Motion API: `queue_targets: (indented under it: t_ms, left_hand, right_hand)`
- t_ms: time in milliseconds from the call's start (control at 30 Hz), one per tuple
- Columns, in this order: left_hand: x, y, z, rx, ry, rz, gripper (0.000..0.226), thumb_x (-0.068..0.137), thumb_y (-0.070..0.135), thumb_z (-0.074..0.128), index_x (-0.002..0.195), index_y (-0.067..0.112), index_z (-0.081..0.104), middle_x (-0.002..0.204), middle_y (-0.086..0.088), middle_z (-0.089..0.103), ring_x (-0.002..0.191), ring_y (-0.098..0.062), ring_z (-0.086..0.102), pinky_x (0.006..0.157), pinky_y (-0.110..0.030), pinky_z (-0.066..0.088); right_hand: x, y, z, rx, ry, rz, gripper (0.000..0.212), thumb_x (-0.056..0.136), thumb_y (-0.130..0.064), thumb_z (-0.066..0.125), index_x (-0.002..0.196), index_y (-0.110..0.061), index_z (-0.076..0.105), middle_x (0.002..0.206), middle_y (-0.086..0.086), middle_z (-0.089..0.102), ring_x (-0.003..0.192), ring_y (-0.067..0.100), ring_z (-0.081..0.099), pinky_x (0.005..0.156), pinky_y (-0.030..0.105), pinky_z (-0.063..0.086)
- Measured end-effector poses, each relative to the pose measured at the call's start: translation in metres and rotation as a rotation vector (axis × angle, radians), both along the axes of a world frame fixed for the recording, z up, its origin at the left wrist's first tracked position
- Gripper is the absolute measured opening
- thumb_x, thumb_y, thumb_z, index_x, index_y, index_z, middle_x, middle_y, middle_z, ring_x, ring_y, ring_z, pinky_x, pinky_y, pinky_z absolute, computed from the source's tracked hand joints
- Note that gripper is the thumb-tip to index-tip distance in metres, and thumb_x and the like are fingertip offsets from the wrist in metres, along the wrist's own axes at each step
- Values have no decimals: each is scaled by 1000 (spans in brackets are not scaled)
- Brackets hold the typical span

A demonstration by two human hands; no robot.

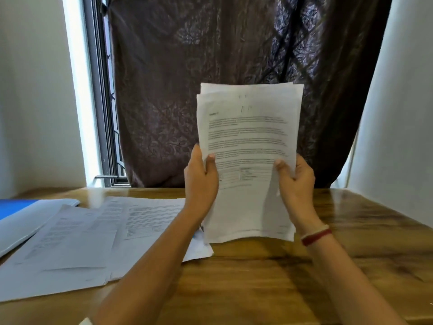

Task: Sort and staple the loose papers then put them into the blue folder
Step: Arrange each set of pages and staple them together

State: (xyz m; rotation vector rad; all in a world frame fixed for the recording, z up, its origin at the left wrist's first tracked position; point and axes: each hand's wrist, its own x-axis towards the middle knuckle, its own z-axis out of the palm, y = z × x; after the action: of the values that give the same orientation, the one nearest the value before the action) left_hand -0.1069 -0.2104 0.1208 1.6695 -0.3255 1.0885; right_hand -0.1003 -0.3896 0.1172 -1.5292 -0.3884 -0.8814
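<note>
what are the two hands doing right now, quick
Left hand: gripping the left edge of the upright paper stack.
Right hand: gripping the same stack's right edge.

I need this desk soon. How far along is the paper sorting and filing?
Early: nothing visibly stapled. The left hand and right hand grip an upright stack of papers, top edges uneven. Loose sheets lie spread on the table beside the blue folder. Sorting those, stapling and filing remain.
</note>
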Motion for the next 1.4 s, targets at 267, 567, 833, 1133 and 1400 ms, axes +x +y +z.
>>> queue_targets:
  t_ms: [267, 567, 833, 1133, 1400]
  left_hand:
    - [-8, -30, -45, 102, 91, 77, 23, 103, 26, 45, 125, 18, 39, 108, 17, 52, 84, 9, 55, 60, -2, 42]
    - [7, -24, -59, 48, 283, 48, 19, 103, 16, 43, 116, 28, 37, 106, 19, 50, 90, 9, 50, 59, 1, 41]
    - [14, -21, -73, 63, 404, 24, 25, 103, 22, 43, 127, 20, 36, 122, 5, 51, 103, -7, 49, 87, -22, 44]
    - [17, -17, -89, 61, 397, -1, 20, 105, 18, 38, 124, 23, 37, 116, 12, 48, 92, 6, 48, 68, -6, 35]
    - [19, -6, -97, 51, 407, -15, 25, 105, 15, 36, 130, 19, 35, 123, 10, 47, 104, -4, 47, 70, -3, 37]
  right_hand:
    - [-18, -18, -45, -160, 83, -104, 28, 97, -30, 52, 120, -31, 35, 109, -14, 51, 97, 1, 55, 76, 20, 51]
    - [-8, -24, -43, 82, 302, 45, 28, 100, -12, 46, 123, -28, 41, 106, -9, 55, 100, 10, 57, 76, 25, 50]
    - [-4, -23, -58, 46, 396, 75, 28, 99, -14, 50, 125, -22, 42, 105, -11, 50, 95, 6, 51, 74, 17, 44]
    - [-6, -14, -72, 125, 400, 67, 20, 101, -15, 45, 118, -26, 43, 97, -16, 52, 83, -1, 53, 61, 11, 41]
    - [-6, -9, -80, 108, 384, 82, 20, 102, -16, 44, 119, -26, 44, 100, -13, 55, 85, -2, 55, 61, 10, 44]
